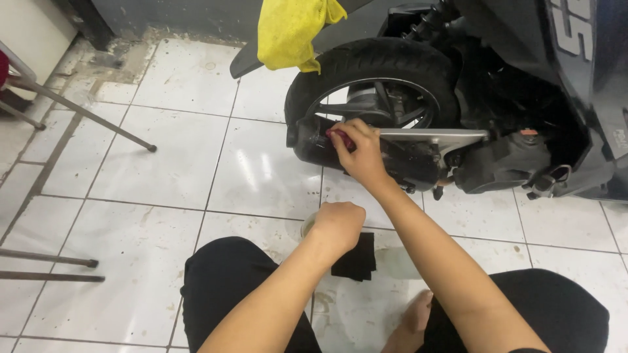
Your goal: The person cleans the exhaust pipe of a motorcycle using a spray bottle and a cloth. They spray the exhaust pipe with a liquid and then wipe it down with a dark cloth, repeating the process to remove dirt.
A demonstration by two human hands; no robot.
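I squat on white floor tiles facing the rear wheel [376, 85] of a black scooter. My right hand [358, 151] is closed around a small red object [341, 138], pressed against the black exhaust pipe [314, 140] beside the wheel. My left hand [337, 224] hangs lower over the floor, fingers curled around a small pale round container [306, 227], mostly hidden by the fist. A folded black cloth [356, 258] lies on the tile just below that hand.
A yellow rag [291, 29] hangs over the scooter's rear fender. Metal chair legs [91, 121] slant across the tiles at the left, more rods [49, 268] at lower left. My knees [222, 274] and a bare foot [412, 323] fill the bottom.
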